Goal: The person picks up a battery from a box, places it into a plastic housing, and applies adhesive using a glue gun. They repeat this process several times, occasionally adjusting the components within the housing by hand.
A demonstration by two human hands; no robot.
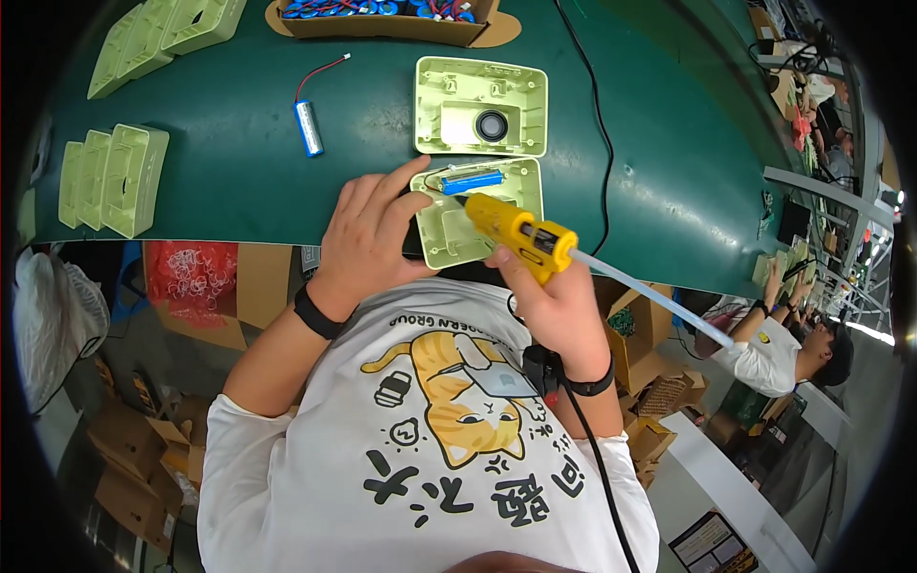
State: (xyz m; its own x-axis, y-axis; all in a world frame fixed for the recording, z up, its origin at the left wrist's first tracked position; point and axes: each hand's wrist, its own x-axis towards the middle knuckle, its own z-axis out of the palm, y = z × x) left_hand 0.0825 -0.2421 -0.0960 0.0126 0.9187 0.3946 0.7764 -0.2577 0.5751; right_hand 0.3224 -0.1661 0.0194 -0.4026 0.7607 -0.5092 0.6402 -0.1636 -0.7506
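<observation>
So the pale green plastic housing half [445, 229] is right up at the near edge of the green bench [239, 196]; can't tell if it's resting there or lifted a bit. A blue cylindrical battery [475, 180] lies inside, along the far wall. Left hand [368, 229] has the housing gripped by its left side. Right hand [564, 306] is wrapped round a yellow plastic glue gun [506, 227], nozzle just beside the battery; can't tell if they touch.

Room-wise, the far side's tight: a second pale green housing half [430, 107] with a round black part [492, 125] sits just beyond. To the right there's a strip of bench up to a thin black cable [608, 143]. Left's roomier, with a loose blue battery with red wires [308, 129] partway over and a row of pale green shells [150, 181] toward the near-left corner. A brown cardboard box of blue batteries [382, 30] sits toward the far side.
</observation>
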